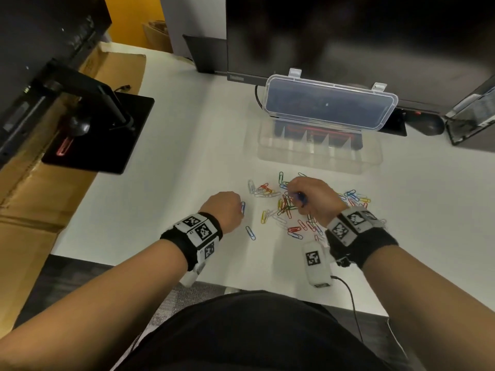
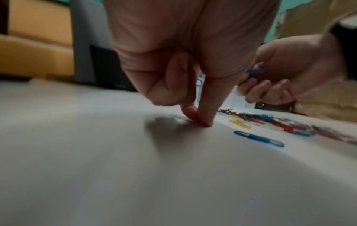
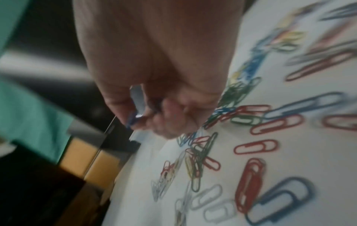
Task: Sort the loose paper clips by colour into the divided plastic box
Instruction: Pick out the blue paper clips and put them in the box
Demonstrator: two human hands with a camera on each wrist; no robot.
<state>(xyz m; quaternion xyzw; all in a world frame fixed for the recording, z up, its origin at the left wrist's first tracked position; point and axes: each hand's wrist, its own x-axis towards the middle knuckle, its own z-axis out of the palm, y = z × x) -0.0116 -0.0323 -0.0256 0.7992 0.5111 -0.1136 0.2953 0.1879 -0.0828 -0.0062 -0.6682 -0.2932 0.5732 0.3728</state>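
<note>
Two hands gathering blues: our right hand (image 1: 310, 195) clutches blue clips (image 1: 302, 197), left hand (image 1: 227, 208) pinches one (image 1: 243, 207) off the table (image 1: 160, 210) (box (image 1: 320, 148) empty, so bunch before dropping).

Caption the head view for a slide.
Right hand holds blue clips; left hand pinches another before the open divided box.

Your paper clips (image 1: 292, 207) lie scattered on the table (image 1: 171, 199), with the divided box (image 1: 318, 149) behind them and a monitor (image 1: 359, 41) behind that.
</note>
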